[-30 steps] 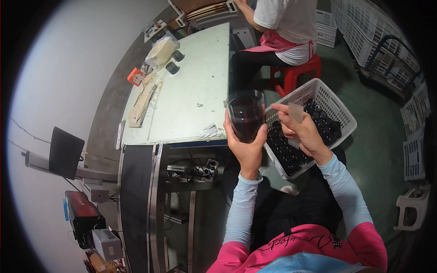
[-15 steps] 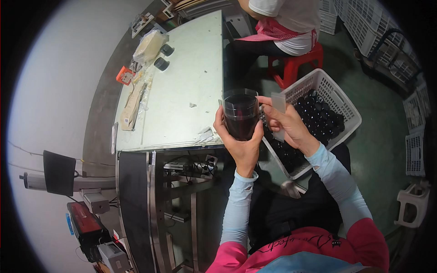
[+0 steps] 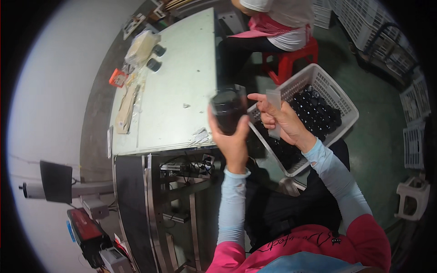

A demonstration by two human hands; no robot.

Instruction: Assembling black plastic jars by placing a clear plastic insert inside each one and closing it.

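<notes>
The dark cup (image 3: 227, 109) is glossy, glass or plastic unclear; the strip (image 3: 273, 97) looks like translucent plastic; the basket (image 3: 335, 91) is perforated plastic; the counter (image 3: 182, 77) is smooth; the red stool (image 3: 286, 65) is plastic; the belt (image 3: 130, 193) is matt, its frame (image 3: 150, 202) bare metal; the 2 blue sleeves (image 3: 234, 204) are wrinkled cloth.

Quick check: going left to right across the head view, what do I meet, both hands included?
Flat black panel, orange box, nearer small dark cylinder, left hand with dark cup, right hand with translucent strip, white plastic stool.
</notes>
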